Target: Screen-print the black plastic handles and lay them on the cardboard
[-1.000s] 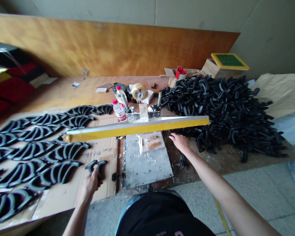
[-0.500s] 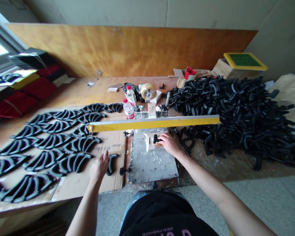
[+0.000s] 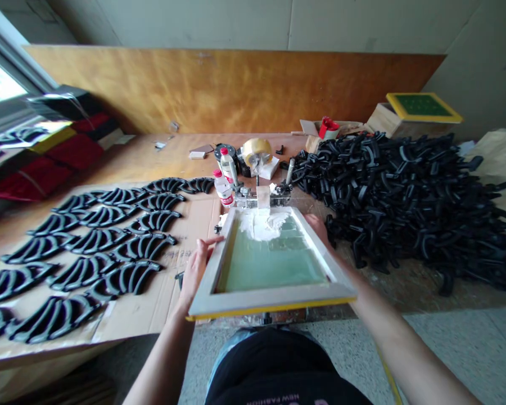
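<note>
A screen printing frame [image 3: 333,289] with pale green mesh lies over the work plate in front of me, its near edge facing me. White ink [image 3: 263,226] is smeared across the far part of the mesh. My left hand [image 3: 196,267] is at the frame's left rail, with fingertips reaching its edge. At the right rail is my right hand [image 3: 318,228], closed against the side and partly hidden by the frame. Beneath the frame, the plate and the black piece on it are out of sight. One black curved handle [image 3: 179,278] shows partly behind my left hand.
Rows of black curved handles [image 3: 126,278] lie on cardboard [image 3: 152,304] at left. A large heap of loose black handles [image 3: 388,202] covers the right side. Behind the frame stand a hinge clamp [image 3: 284,194], bottles [image 3: 224,188] and a tape roll [image 3: 256,151].
The frame has swung down from edge-on to over the plate. My right hand has left the black handle on the plate for the frame's right side; my left hand has moved to its left side.
</note>
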The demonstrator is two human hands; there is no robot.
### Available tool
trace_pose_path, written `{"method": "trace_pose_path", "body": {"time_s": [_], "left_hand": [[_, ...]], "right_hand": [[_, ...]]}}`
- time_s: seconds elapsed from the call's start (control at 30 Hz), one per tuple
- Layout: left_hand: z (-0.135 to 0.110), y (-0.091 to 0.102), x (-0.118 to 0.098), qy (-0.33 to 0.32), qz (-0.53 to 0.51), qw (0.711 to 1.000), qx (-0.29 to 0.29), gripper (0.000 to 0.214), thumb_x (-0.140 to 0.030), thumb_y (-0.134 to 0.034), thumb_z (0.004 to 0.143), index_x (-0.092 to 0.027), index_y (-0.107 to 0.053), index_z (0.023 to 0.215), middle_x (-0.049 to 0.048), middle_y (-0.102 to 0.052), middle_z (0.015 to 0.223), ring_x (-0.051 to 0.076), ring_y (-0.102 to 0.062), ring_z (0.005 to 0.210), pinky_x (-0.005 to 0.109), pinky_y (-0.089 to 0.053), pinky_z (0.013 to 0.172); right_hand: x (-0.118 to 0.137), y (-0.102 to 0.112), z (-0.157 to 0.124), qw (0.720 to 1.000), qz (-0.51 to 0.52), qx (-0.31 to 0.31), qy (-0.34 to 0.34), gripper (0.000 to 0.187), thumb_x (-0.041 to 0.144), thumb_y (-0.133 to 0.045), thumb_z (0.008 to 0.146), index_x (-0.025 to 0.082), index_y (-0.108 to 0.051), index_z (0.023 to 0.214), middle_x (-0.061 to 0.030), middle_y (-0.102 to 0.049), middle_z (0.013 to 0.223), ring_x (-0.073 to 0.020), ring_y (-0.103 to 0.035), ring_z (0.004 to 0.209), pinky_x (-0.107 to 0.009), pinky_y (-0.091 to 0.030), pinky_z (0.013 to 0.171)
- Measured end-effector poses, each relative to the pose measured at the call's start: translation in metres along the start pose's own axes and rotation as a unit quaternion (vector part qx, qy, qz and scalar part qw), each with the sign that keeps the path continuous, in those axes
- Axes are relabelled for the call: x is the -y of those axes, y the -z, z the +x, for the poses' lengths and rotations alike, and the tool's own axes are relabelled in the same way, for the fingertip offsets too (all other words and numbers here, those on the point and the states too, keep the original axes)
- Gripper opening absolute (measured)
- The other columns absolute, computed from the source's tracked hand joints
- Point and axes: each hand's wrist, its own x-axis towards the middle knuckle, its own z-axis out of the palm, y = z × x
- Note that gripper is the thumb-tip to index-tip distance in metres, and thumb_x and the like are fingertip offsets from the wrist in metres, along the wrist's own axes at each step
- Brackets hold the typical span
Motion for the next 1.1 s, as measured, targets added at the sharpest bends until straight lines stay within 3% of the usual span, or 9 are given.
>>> {"method": "trace_pose_path", "body": {"time_s": [0.07,0.13,0.23,0.33,0.43,0.67,0.9,1.0,1.1], "left_hand": [[-0.009,0.003,0.030,0.051,0.036,0.998,0.018,0.068,-0.070,-0.052,0.079,-0.021,-0.065,0.123,0.0025,-0.070,0.081,0.018,-0.062,0.069,0.026,-0.046,0.058],[-0.013,-0.002,0.058,0.074,0.029,0.997,0.021,0.076,-0.064,-0.063,0.074,-0.022,-0.055,0.136,0.0014,-0.069,0.080,0.018,-0.062,0.068,0.026,-0.047,0.059],[-0.010,-0.012,0.086,0.086,0.021,0.996,0.023,0.087,-0.060,-0.067,0.072,-0.020,-0.043,0.145,0.0020,-0.069,0.080,0.018,-0.063,0.068,0.027,-0.047,0.060],[-0.005,-0.016,0.098,0.090,0.020,0.995,0.024,0.085,-0.061,-0.067,0.073,-0.018,-0.046,0.143,0.0038,-0.069,0.082,0.020,-0.065,0.072,0.028,-0.048,0.062],[-0.003,-0.014,0.102,0.090,0.015,0.995,0.036,0.083,-0.061,-0.066,0.073,-0.018,-0.047,0.142,0.0042,-0.070,0.083,0.020,-0.065,0.071,0.028,-0.048,0.061],[-0.005,-0.015,0.098,0.090,0.003,0.995,0.034,0.081,-0.060,-0.065,0.074,-0.015,-0.049,0.139,0.0067,-0.072,0.092,0.021,-0.067,0.082,0.028,-0.051,0.067],[-0.008,-0.013,0.088,0.095,0.000,0.995,0.037,0.084,-0.062,-0.065,0.074,-0.017,-0.046,0.142,0.0052,-0.071,0.085,0.020,-0.066,0.074,0.028,-0.050,0.063],[-0.009,-0.011,0.082,0.099,-0.001,0.994,0.043,0.083,-0.060,-0.066,0.075,-0.018,-0.044,0.144,0.0057,-0.071,0.086,0.020,-0.066,0.074,0.028,-0.050,0.063],[-0.011,-0.009,0.071,0.109,-0.007,0.993,0.042,0.085,-0.059,-0.068,0.074,-0.018,-0.044,0.144,0.0060,-0.072,0.087,0.020,-0.066,0.074,0.027,-0.049,0.062]], "right_hand": [[-0.004,0.011,0.018,0.996,-0.015,-0.083,-0.041,0.032,0.019,-0.046,0.095,0.005,-0.065,0.116,-0.0131,-0.067,0.110,-0.0177,-0.061,0.101,-0.027,-0.046,0.094],[0.008,0.010,0.039,0.992,-0.027,-0.122,-0.018,0.045,0.020,-0.061,0.087,0.010,-0.056,0.131,-0.0163,-0.056,0.131,-0.0233,-0.054,0.118,-0.036,-0.042,0.103],[0.044,-0.008,0.069,0.994,-0.047,-0.044,0.085,0.058,0.020,-0.072,0.080,0.015,-0.051,0.134,-0.0146,-0.051,0.135,-0.0253,-0.048,0.123,-0.039,-0.041,0.105],[0.070,-0.029,0.079,0.989,-0.091,0.070,0.091,0.029,0.018,-0.068,0.084,0.014,-0.061,0.112,-0.0111,-0.063,0.108,-0.0236,-0.055,0.105,-0.035,-0.046,0.092],[0.077,-0.036,0.064,0.978,-0.120,0.133,0.105,0.009,0.016,-0.061,0.088,0.013,-0.063,0.096,-0.0104,-0.065,0.094,-0.0227,-0.057,0.094,-0.032,-0.045,0.085],[0.063,-0.002,0.026,0.917,-0.041,0.244,0.314,0.007,0.012,-0.061,0.083,0.017,-0.062,0.078,-0.0050,-0.063,0.081,-0.0190,-0.056,0.085,-0.027,-0.041,0.073],[0.058,-0.027,0.014,0.951,-0.047,0.108,0.284,0.017,0.005,-0.053,0.085,0.015,-0.065,0.091,-0.0080,-0.065,0.092,-0.0217,-0.055,0.095,-0.031,-0.044,0.079],[0.058,-0.025,0.007,0.947,-0.014,0.121,0.299,0.014,0.008,-0.058,0.085,0.016,-0.066,0.094,-0.0071,-0.065,0.091,-0.0212,-0.056,0.094,-0.030,-0.045,0.080],[0.063,-0.015,0.032,0.962,0.014,0.122,0.243,0.012,0.022,-0.066,0.086,0.019,-0.066,0.098,-0.0047,-0.067,0.090,-0.0189,-0.059,0.088,-0.029,-0.045,0.079]]}}
